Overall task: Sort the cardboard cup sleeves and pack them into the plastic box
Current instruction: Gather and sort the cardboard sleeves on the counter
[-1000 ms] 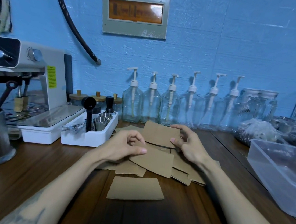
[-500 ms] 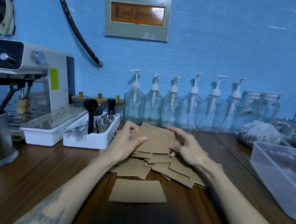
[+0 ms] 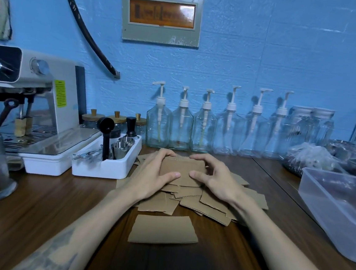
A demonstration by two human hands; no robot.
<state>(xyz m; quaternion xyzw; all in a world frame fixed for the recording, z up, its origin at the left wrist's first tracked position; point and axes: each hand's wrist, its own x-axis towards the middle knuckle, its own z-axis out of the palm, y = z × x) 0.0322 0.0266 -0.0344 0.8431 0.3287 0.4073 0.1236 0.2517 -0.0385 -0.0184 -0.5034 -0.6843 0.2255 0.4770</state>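
Two hands, left (image 3: 156, 176) and right (image 3: 214, 179), gripped one flat brown cardboard sleeve (image 3: 181, 168) by its ends atop the loose pile (image 3: 205, 201); we noted the clear plastic box (image 3: 338, 209) lay rightward, nearer our right hand.

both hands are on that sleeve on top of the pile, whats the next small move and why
Probably lift the sleeve that the left hand and right hand grip off the pile and lay it on the single sleeve nearer, since the box looks empty.

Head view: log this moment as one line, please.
left hand + right hand: hold sleeve over pile | one sleeve apart | box: no sleeves
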